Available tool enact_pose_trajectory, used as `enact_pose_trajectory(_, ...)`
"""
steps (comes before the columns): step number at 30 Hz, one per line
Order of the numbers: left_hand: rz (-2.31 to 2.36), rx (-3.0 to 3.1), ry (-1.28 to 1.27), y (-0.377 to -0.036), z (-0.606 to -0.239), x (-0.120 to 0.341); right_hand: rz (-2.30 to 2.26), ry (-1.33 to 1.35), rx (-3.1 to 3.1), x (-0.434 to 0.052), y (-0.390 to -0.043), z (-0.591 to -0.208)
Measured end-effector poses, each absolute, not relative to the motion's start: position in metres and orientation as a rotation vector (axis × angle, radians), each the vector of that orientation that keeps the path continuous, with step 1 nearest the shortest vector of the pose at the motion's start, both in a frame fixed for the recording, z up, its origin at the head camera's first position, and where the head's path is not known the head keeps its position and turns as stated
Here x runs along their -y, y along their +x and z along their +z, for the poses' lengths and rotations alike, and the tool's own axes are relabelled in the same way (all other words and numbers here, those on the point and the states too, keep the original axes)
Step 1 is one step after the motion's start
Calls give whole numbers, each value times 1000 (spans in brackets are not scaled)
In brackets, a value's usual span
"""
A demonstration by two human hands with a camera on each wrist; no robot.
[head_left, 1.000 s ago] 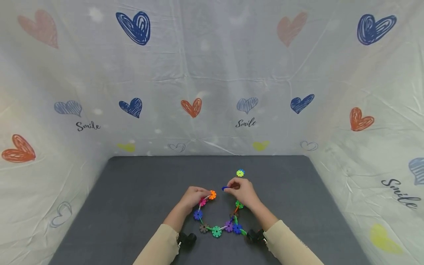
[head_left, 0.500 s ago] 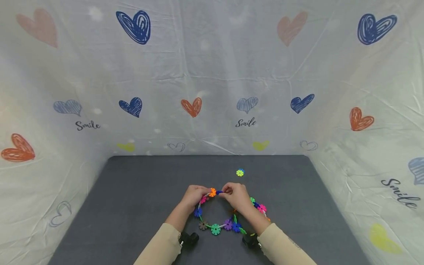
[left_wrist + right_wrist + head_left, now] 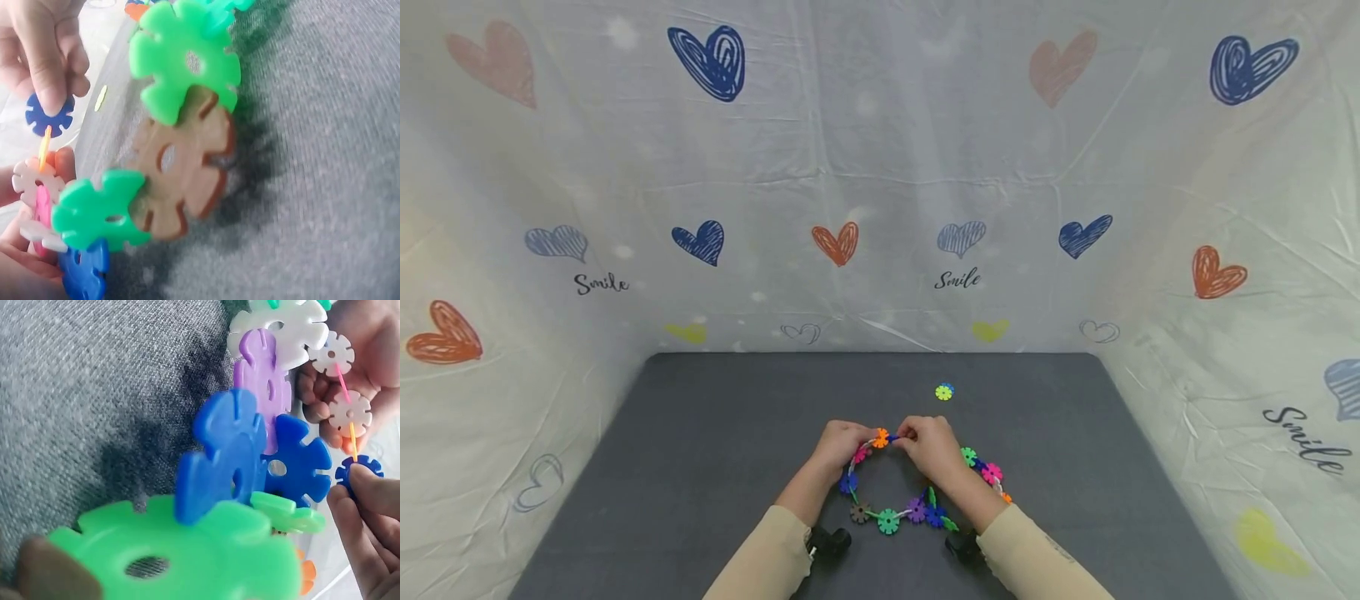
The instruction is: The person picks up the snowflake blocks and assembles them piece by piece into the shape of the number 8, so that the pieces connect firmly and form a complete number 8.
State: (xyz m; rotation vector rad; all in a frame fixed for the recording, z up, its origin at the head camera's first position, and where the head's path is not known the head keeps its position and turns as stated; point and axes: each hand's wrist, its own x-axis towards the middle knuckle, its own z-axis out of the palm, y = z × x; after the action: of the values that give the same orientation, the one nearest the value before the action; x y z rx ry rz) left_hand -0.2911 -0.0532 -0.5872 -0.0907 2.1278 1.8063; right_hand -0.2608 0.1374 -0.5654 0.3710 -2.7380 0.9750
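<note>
A dark grey mat [image 3: 715, 433] covers the table, its far edge meeting a white plastic sheet [image 3: 880, 167] hung on the left, right and far sides, printed with hearts and "Smile"

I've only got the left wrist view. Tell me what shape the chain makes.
Observer: The chain lies in a nearly closed ring on the mat. The left hand and right hand pinch it at the far side.
Operator: Report anything loose.
Observer: One disc lies alone beyond the right hand, touching nothing.
Operator: Say what lies outside the ring.
Observer: A short tail with a pink disc sticks out to the right of the right hand.
</note>
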Motion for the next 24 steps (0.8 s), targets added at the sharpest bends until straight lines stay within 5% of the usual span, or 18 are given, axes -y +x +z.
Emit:
enact_pose_trajectory(14,1856,-2058,-189,-293,-590,52,1092,370,2692,-132,-268,-571)
enact_pose_trajectory(24,1678,-2191,-62,-293,-589,51,1248,247,3016,-178,-293,-549)
